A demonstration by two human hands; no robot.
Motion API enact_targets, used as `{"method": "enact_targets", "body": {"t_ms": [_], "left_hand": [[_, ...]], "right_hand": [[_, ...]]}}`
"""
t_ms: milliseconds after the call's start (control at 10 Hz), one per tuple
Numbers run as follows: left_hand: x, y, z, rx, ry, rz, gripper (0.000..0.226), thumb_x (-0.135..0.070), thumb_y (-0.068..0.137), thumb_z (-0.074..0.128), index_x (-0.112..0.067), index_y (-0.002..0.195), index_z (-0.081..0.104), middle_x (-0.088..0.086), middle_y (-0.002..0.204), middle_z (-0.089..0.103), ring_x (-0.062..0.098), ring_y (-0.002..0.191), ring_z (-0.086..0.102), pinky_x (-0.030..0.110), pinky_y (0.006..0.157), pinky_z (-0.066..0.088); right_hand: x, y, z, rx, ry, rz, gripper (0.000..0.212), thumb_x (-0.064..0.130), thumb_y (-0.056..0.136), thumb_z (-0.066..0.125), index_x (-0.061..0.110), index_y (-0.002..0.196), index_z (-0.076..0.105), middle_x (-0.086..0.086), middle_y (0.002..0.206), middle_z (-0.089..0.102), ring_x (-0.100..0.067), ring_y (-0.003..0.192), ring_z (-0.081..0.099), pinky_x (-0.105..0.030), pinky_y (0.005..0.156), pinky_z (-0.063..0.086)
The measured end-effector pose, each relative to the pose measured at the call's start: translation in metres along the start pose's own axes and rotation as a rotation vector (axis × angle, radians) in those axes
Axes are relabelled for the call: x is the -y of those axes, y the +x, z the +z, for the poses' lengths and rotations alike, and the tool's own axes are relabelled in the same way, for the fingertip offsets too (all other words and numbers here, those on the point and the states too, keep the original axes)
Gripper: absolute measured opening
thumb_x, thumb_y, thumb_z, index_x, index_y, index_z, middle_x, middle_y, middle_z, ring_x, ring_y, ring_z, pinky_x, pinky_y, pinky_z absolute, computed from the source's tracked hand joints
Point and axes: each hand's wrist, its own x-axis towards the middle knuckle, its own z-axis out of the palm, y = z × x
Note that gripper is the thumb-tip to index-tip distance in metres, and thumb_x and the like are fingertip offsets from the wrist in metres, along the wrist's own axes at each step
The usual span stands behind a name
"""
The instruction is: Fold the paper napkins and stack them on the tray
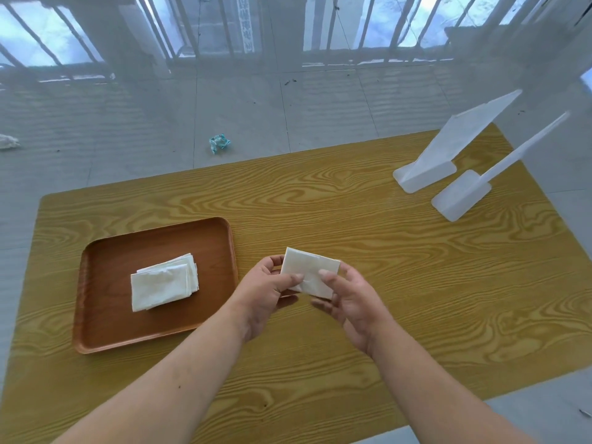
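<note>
Both my hands hold one folded white paper napkin (pixel 309 270) a little above the wooden table, right of the tray. My left hand (pixel 267 291) pinches its left edge, thumb on top. My right hand (pixel 347 298) grips its right lower part, thumb pressed on the face. The napkin is a small rectangle, tilted slightly. A brown rectangular tray (pixel 105 328) lies at the left of the table. On it rests a stack of folded white napkins (pixel 163 282), near the tray's middle.
Two white plastic stands (pixel 426 174) (pixel 461 198) sit at the table's far right corner. The yellow wood-grain table (pixel 416 283) stretches right of my hands. A crumpled wrapper (pixel 219 143) lies on the tiled floor beyond the table.
</note>
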Motion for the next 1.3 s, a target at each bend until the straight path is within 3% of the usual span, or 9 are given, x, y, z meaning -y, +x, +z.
{"method": "enact_targets", "body": {"t_ms": [100, 300, 400, 500, 600, 700, 900, 1100, 1300], "left_hand": [[-0.010, -0.010, -0.023, -0.005, -0.093, 0.013, 0.035, -0.002, 0.092, 0.071, -0.015, 0.122, 0.061, 0.006, 0.101, 0.078, 0.020, 0.085, 0.074, 0.041, 0.085, 0.057], [-0.021, -0.033, -0.101, -0.261, 0.070, 0.149, 0.011, -0.018, 0.093, 0.075, -0.015, 0.104, 0.073, 0.008, 0.095, 0.079, 0.020, 0.079, 0.074, 0.034, 0.065, 0.059], [-0.019, -0.042, -0.150, -0.426, 0.206, 0.198, 0.010, -0.025, 0.092, 0.075, -0.016, 0.093, 0.078, 0.008, 0.091, 0.081, 0.032, 0.089, 0.076, 0.049, 0.081, 0.063], [-0.017, -0.054, -0.195, -0.554, 0.429, 0.240, 0.018, -0.042, 0.088, 0.073, -0.026, 0.079, 0.077, -0.005, 0.076, 0.078, 0.024, 0.077, 0.073, 0.047, 0.073, 0.060], [-0.013, -0.057, -0.225, -0.667, 0.656, 0.213, 0.032, -0.053, 0.086, 0.069, -0.025, 0.071, 0.071, -0.007, 0.066, 0.072, 0.017, 0.065, 0.066, 0.039, 0.059, 0.050], [-0.011, -0.052, -0.241, -0.725, 0.808, 0.163, 0.034, -0.054, 0.088, 0.067, -0.026, 0.068, 0.066, -0.009, 0.067, 0.068, 0.013, 0.065, 0.062, 0.034, 0.054, 0.042], [-0.011, -0.042, -0.240, -0.766, 0.965, 0.189, 0.037, -0.055, 0.091, 0.064, -0.026, 0.070, 0.058, -0.008, 0.072, 0.063, 0.012, 0.068, 0.056, 0.034, 0.052, 0.033], [-0.011, -0.043, -0.235, -0.798, 1.015, 0.207, 0.033, -0.056, 0.088, 0.068, -0.028, 0.078, 0.053, -0.009, 0.077, 0.060, 0.012, 0.068, 0.056, 0.034, 0.053, 0.041], [-0.025, -0.053, -0.229, -0.855, 1.201, 0.391, 0.047, -0.062, 0.082, 0.072, -0.025, 0.105, 0.053, -0.005, 0.094, 0.058, 0.021, 0.087, 0.057, 0.037, 0.075, 0.049]], "right_hand": [[0.003, 0.004, 0.031, 0.116, 0.013, 0.124, 0.031, 0.011, 0.094, 0.068, 0.008, 0.124, 0.064, -0.014, 0.099, 0.076, -0.026, 0.080, 0.073, -0.037, 0.069, 0.059], [-0.009, 0.023, 0.110, 0.129, -0.259, 0.123, 0.019, 0.003, 0.098, 0.061, 0.010, 0.113, 0.070, -0.009, 0.088, 0.078, -0.023, 0.068, 0.072, -0.032, 0.053, 0.057], [-0.022, 0.032, 0.152, 0.164, -0.473, 0.094, 0.015, 0.008, 0.099, 0.060, 0.011, 0.106, 0.073, -0.007, 0.086, 0.076, -0.018, 0.061, 0.069, -0.030, 0.051, 0.055], [-0.038, 0.041, 0.189, 0.160, -0.806, -0.015, 0.010, 0.018, 0.096, 0.064, 0.012, 0.094, 0.072, -0.007, 0.077, 0.070, -0.018, 0.052, 0.063, -0.032, 0.049, 0.053], [-0.048, 0.049, 0.215, 0.176, -1.076, -0.145, 0.020, 0.026, 0.094, 0.064, 0.016, 0.078, 0.068, -0.003, 0.065, 0.064, -0.020, 0.052, 0.060, -0.041, 0.051, 0.055], [-0.054, 0.056, 0.229, 0.131, -1.339, -0.290, 0.032, 0.036, 0.093, 0.062, 0.014, 0.069, 0.060, -0.006, 0.065, 0.067, -0.019, 0.056, 0.056, -0.042, 0.054, 0.051], [-0.067, 0.063, 0.231, 0.070, -1.597, -0.358, 0.028, 0.040, 0.091, 0.057, 0.023, 0.069, 0.055, 0.005, 0.069, 0.063, -0.016, 0.062, 0.059, -0.031, 0.047, 0.034], [-0.073, 0.065, 0.226, 0.036, -1.698, -0.439, 0.035, 0.048, 0.095, 0.054, 0.023, 0.070, 0.054, 0.006, 0.067, 0.060, -0.013, 0.061, 0.055, -0.031, 0.046, 0.032], [-0.062, 0.056, 0.229, -0.004, -1.653, -0.599, 0.037, 0.057, 0.094, 0.052, 0.024, 0.076, 0.051, 0.009, 0.068, 0.059, -0.015, 0.061, 0.056, -0.033, 0.048, 0.039]]}}
